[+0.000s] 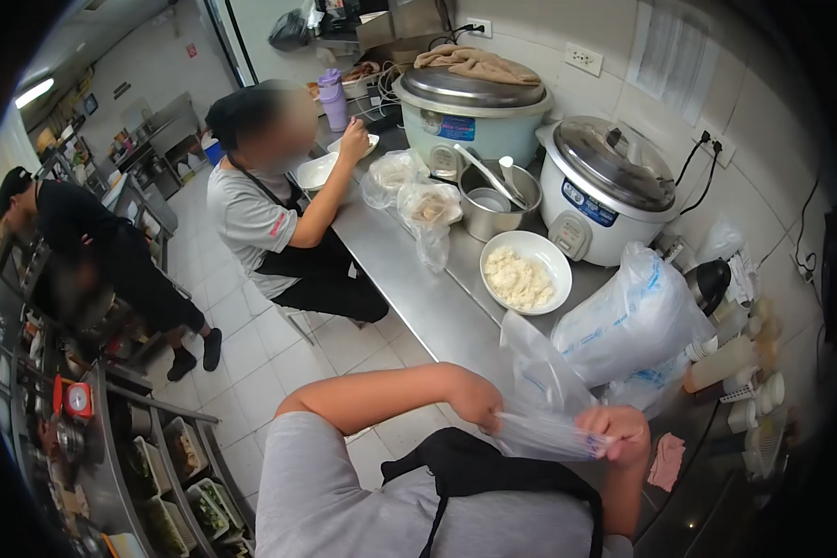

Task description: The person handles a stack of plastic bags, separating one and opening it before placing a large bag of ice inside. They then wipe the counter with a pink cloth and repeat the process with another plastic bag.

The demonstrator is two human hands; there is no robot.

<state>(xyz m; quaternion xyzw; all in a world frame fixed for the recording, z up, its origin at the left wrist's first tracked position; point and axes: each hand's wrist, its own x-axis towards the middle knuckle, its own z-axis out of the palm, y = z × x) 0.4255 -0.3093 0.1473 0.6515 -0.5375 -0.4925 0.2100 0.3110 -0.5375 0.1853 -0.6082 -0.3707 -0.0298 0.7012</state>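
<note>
A clear plastic bag is stretched between my two hands at the near edge of the steel table. My left hand is closed at the bag's left side, its fingertips partly hidden. At the other end, my right hand pinches the gathered plastic. Beyond the bag, a white bowl holds white rice. A large bundle of clear bags with blue print lies to the right of the bowl, close to the bag in my hands.
Two rice cookers stand at the wall beside a metal pot. Tied bags lie left of it. One person sits at the table's left; another stands farther left. Bottles line the right side.
</note>
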